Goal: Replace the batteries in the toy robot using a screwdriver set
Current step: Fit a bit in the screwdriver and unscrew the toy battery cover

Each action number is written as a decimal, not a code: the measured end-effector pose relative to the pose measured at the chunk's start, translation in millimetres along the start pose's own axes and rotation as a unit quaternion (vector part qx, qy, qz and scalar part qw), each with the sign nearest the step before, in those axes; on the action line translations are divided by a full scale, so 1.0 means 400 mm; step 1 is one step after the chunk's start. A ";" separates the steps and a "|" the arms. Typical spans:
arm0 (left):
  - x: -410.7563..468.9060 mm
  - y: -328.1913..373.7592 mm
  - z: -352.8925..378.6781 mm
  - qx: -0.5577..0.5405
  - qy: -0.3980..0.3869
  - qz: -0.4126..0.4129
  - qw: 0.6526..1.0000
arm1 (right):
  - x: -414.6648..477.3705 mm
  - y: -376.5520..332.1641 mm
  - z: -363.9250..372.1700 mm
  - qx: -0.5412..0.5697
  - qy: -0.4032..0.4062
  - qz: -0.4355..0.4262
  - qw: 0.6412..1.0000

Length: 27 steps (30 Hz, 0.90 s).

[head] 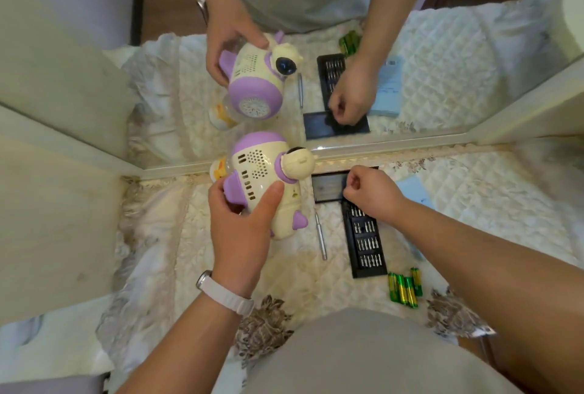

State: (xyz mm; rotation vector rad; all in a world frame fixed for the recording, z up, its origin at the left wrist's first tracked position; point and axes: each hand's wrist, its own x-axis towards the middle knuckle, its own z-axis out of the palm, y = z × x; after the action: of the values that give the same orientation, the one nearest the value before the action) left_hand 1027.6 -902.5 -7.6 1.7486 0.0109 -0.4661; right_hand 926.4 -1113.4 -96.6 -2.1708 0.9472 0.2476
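Left hand (243, 229) grips the toy robot (262, 172) round its body, thumb laid across the vented shell. It holds the robot off the surface (189, 235), tipped on its side with the head pointing right, just in front of the mirror (442, 61). Right hand (373, 194) hovers with fingers curled over the far end of the bit case (366, 245), beside its black lid (327, 189). Whether it pinches a bit I cannot tell; the fingertips hide it. This looks like bit selection, and the screwdriver handle (320, 237) lies bare on the surface between robot and case. The smart play is to match the bit to the battery door screw before committing, so the robot probably needs turning to show that door, which is not visible from here. Seat the bit fully in the handle, then steady the robot against the surface, not in mid-air. The green batteries (406, 287) wait near the case's near end, within easy reach.
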 end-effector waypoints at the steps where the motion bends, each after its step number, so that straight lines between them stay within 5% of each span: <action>1: 0.001 -0.001 0.003 0.002 -0.002 0.000 1.000 | 0.000 0.001 -0.003 0.011 0.000 0.003 1.000; 10: -0.035 0.055 0.021 -0.041 -0.032 0.026 0.998 | -0.110 -0.069 -0.110 0.229 0.055 -0.010 0.972; 18: -0.123 0.174 0.014 -0.093 -0.077 0.112 0.986 | -0.325 -0.263 -0.222 0.348 -0.027 -0.100 0.932; 27: -0.271 0.250 0.033 -0.094 -0.157 0.237 0.954 | -0.497 -0.259 -0.284 0.569 -0.136 -0.195 0.787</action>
State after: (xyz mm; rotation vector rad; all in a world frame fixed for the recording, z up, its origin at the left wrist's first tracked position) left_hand 949.9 -912.1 118.0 1.4120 -0.5633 -0.3667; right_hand 845.4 -1035.8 128.3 -1.0850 0.2745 -0.1937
